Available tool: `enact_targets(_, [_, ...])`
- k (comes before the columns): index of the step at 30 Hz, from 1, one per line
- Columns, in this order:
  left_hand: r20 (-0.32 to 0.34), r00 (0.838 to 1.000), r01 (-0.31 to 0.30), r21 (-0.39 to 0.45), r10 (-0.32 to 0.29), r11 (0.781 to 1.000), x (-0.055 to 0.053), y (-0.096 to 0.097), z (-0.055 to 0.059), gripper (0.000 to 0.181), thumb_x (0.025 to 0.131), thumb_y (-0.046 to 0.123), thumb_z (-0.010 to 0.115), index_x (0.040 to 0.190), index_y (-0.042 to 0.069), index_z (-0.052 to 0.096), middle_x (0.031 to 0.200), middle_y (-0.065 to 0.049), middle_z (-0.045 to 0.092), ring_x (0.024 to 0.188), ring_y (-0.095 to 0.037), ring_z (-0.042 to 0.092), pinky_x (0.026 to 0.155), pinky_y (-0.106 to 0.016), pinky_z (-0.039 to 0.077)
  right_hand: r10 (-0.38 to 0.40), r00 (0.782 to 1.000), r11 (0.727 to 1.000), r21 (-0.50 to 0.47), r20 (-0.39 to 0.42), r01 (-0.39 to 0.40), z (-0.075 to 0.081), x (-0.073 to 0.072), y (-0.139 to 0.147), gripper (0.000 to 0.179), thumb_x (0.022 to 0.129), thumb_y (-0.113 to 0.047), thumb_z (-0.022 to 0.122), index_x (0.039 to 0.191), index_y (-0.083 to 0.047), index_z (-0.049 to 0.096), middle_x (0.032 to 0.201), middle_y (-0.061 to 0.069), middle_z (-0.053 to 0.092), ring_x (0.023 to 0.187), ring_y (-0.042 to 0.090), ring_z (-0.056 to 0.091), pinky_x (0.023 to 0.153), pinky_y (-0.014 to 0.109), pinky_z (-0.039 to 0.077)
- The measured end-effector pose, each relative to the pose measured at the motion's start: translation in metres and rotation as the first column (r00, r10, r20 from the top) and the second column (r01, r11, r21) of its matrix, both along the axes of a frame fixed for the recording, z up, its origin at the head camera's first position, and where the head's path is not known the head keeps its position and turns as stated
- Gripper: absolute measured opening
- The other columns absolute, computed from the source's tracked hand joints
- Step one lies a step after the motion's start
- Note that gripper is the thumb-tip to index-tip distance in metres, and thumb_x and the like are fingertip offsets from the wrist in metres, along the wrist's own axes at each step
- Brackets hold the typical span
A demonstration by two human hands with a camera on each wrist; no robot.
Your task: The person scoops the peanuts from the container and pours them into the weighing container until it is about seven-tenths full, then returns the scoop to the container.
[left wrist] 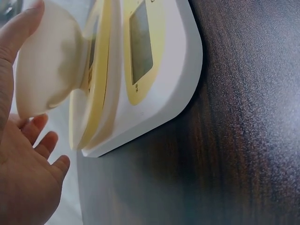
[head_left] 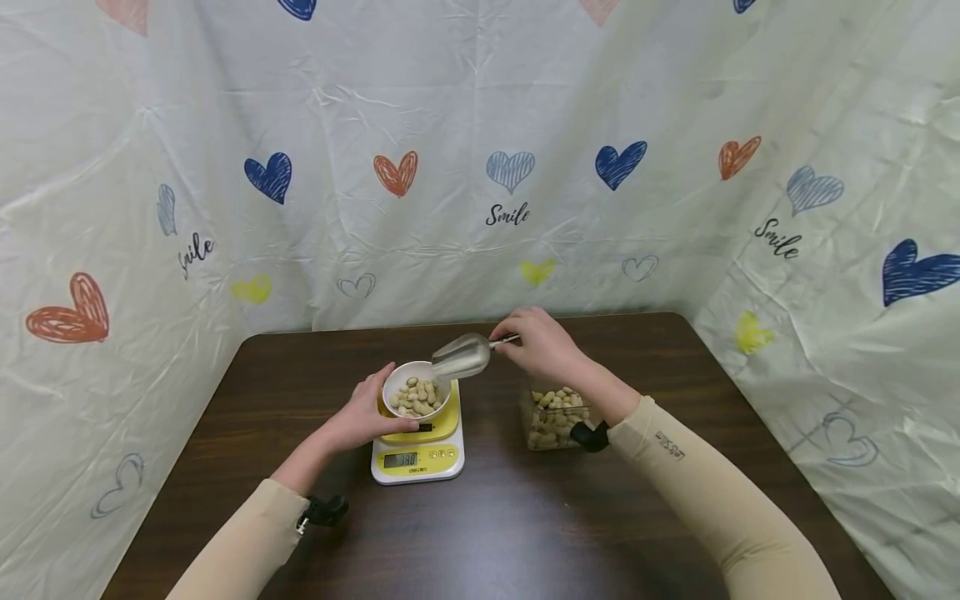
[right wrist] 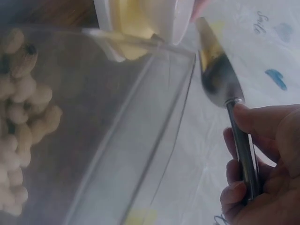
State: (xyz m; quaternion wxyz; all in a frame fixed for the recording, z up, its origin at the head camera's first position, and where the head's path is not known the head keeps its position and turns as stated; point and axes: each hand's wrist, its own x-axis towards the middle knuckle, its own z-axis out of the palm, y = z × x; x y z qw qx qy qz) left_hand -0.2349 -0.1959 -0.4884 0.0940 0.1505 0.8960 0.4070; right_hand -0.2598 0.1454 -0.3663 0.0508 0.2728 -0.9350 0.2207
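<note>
A white bowl with peanuts in it stands on a yellow-and-white kitchen scale. My left hand holds the bowl from the left, thumb along the near side and fingers round the far side. In the left wrist view the thumb lies against the bowl's outer wall. With my right hand I grip a metal scoop by its handle. The scoop's mouth tilts down at the bowl's right rim. In the right wrist view, fingers wrap the handle.
To the right of the scale, below my right forearm, stands a clear plastic container of peanuts. All of this is on a dark wooden table. A white sheet with printed hearts hangs behind the table and at both sides.
</note>
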Motion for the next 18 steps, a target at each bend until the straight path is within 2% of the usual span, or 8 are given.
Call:
enact_targets(4, [-0.033, 0.999, -0.008, 0.003, 0.008, 1.000, 0.001, 0.000, 0.007, 0.128, 0.075, 0.059, 0.086, 0.166, 0.015, 0.006, 0.166, -0.011, 0.021, 0.152, -0.039, 0.010, 0.114, -0.067, 0.022, -0.007, 1.000, 0.999, -0.039, 0.009, 0.007, 0.006, 0.004, 0.017, 0.018, 0.100, -0.021, 0.070, 0.116, -0.019, 0.077, 0.113, -0.003, 0.071, 0.105, 0.022, 0.052, 0.088, 0.043, 0.045])
enact_targets(8, [-0.094, 0.996, -0.005, 0.038, 0.009, 0.999, 0.004, 0.007, 0.022, 0.126, 0.077, 0.057, 0.086, 0.166, 0.020, 0.005, 0.167, -0.005, 0.021, 0.153, -0.033, 0.009, 0.114, -0.065, 0.022, -0.040, 0.999, 0.997, -0.058, 0.014, 0.041, 0.012, 0.008, 0.042, 0.019, 0.099, -0.021, 0.071, 0.117, -0.021, 0.076, 0.117, -0.005, 0.071, 0.105, 0.020, 0.050, 0.087, 0.043, 0.044])
enact_targets(13, [-0.130, 0.991, 0.042, 0.076, -0.032, 0.996, 0.010, 0.021, 0.042, 0.121, 0.079, 0.052, 0.087, 0.166, 0.024, 0.008, 0.166, 0.002, 0.022, 0.152, -0.025, 0.012, 0.115, -0.060, 0.025, -0.068, 0.998, 0.996, -0.065, 0.013, 0.068, 0.020, 0.014, 0.072, 0.019, 0.099, -0.020, 0.071, 0.118, -0.021, 0.076, 0.117, -0.003, 0.071, 0.108, 0.022, 0.049, 0.087, 0.046, 0.044])
enact_targets(18, [-0.142, 0.985, 0.108, 0.082, -0.096, 0.991, 0.018, 0.044, 0.056, 0.120, 0.078, 0.055, 0.086, 0.166, 0.027, 0.009, 0.164, 0.008, 0.024, 0.150, -0.020, 0.016, 0.114, -0.058, 0.027, -0.108, 0.994, 0.993, -0.043, -0.011, 0.107, 0.028, 0.020, 0.097, 0.019, 0.099, -0.021, 0.071, 0.117, -0.020, 0.077, 0.116, -0.001, 0.071, 0.107, 0.024, 0.047, 0.084, 0.046, 0.042])
